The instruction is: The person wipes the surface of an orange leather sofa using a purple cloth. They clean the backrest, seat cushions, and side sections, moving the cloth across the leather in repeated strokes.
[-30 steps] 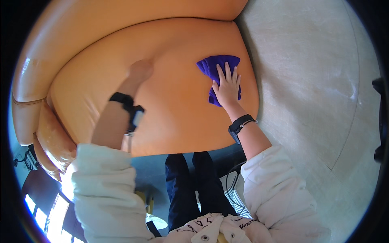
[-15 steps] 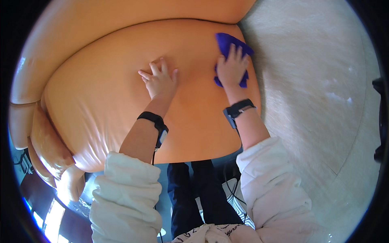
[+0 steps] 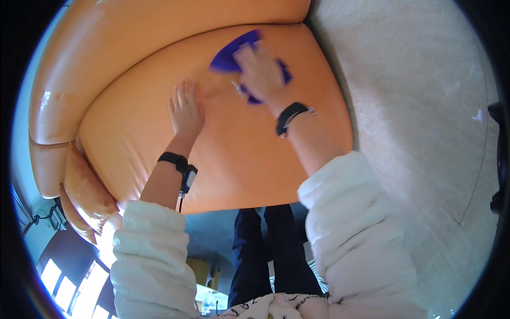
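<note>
A purple cloth (image 3: 227, 57) lies partly under my right hand (image 3: 260, 73), which presses it against the orange leather sofa seat (image 3: 244, 154). Motion blurs that hand and the cloth, whose edges show on both sides of the palm. To the left, my left hand (image 3: 187, 110) rests palm down on the same seat, fingers stretched out and holding nothing. Each wrist wears a black strap.
The sofa's padded backrest (image 3: 175, 26) curves along the far side, and its armrest (image 3: 50, 165) stands at the left. Pale floor (image 3: 409, 106) with a thin seam spreads to the right. Bright windows (image 3: 87, 284) show at the lower left.
My right hand has moved left with the purple cloth, from the seat's right edge toward its far middle. My left hand has shifted slightly left and nearer. The view has shifted a little.
</note>
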A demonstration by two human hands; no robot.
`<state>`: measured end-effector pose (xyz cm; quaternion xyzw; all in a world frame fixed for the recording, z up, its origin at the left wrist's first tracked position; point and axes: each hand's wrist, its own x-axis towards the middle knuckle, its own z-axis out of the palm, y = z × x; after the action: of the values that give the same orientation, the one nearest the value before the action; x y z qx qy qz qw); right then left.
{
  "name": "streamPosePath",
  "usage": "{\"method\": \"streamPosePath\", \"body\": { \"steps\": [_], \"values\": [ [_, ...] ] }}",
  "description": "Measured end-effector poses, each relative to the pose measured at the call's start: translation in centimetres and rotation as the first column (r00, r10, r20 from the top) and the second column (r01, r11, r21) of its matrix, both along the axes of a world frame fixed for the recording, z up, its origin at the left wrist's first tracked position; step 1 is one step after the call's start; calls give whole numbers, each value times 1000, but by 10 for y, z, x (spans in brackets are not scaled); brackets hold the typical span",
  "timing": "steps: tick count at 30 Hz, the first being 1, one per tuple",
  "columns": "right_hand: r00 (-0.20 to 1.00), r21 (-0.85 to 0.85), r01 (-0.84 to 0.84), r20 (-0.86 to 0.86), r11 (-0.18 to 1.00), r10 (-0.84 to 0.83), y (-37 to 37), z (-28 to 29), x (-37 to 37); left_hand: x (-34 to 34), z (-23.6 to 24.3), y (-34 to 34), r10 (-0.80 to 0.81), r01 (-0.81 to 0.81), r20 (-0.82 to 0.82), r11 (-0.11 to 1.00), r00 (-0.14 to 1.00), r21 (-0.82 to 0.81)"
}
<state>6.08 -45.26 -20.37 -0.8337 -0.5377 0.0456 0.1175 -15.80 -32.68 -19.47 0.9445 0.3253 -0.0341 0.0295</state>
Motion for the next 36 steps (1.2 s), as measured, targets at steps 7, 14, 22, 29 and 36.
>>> {"method": "streamPosePath", "body": {
  "steps": [7,14,22,29,36],
  "values": [
    [895,137,445,-96,885,-436,-129,-8,60,42,-1,-7,222,-328,-323,886,920,-328],
    [732,38,671,-192,741,-653,-158,-9,49,44,13,-2,175,-328,-351,835,920,-441],
    [989,258,138,16,956,-147,46,-5,20,44,-4,-4,191,-335,-335,828,923,-449],
    [924,159,-240,-267,958,275,121,10,-77,31,-34,5,65,-303,-465,836,883,-458],
    [988,120,151,-56,981,-145,17,3,25,41,-9,-4,183,-351,-383,830,906,-434]
  ]
}}
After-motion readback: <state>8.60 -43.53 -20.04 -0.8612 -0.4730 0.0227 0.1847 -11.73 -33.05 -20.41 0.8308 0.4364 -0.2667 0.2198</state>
